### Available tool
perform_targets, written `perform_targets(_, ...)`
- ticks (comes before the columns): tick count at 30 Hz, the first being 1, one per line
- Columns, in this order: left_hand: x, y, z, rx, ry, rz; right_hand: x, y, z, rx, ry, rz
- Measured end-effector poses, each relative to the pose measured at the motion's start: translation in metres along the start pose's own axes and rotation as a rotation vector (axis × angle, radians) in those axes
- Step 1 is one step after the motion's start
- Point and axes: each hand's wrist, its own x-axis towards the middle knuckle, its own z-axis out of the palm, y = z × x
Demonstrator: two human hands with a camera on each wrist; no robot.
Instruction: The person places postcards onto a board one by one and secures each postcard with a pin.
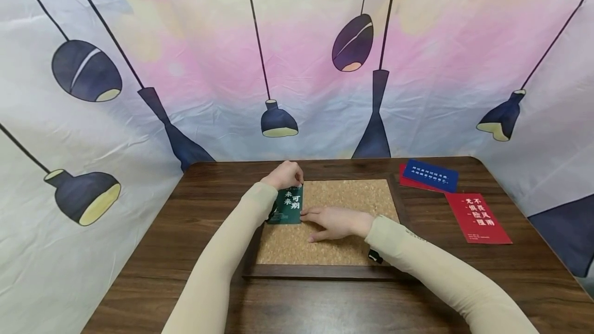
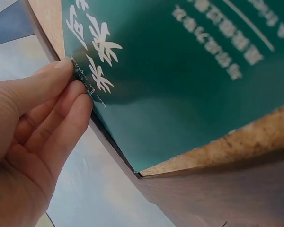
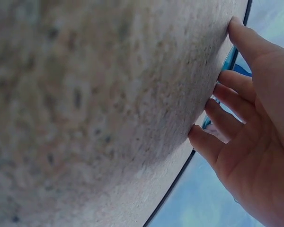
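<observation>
A green card [image 1: 291, 205] with white lettering lies on the upper left part of a framed cork board [image 1: 343, 251]. My left hand [image 1: 284, 174] is at the card's top edge, its thumb and fingertips close together on that edge. In the left wrist view the thumb [image 2: 57, 71] rests on the edge beside the dark frame [image 2: 113, 142], with the other fingers curled below it. Spread out over the cork, my right hand [image 1: 336, 222] has its fingertips at the card's lower right edge. In the right wrist view its straight fingertips [image 3: 196, 132] touch the cork surface [image 3: 109, 118].
To the right of the board, a blue card [image 1: 431, 175] overlaps a red card [image 1: 408, 180] near the table's back edge. Another red card [image 1: 479, 219] with white lettering lies in front of them. A lamp-patterned cloth [image 1: 306, 55] hangs behind the dark wooden table [image 1: 185, 220].
</observation>
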Motion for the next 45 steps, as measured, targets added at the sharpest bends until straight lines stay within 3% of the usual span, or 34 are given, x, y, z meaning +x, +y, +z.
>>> perform_targets(26, -0.002, 0.001, -0.001, -0.033, -0.005, -0.004, -0.003, -0.006, -0.002, -0.006, 0.004, 0.004)
perform_targets(39, -0.005, -0.007, 0.001, -0.126, 0.012, -0.022, -0.003, -0.004, -0.003, 0.009, 0.003, 0.001)
perform_targets(45, -0.011, -0.004, 0.001, -0.127, -0.037, -0.037, -0.002, -0.004, -0.003, 0.003, -0.005, 0.000)
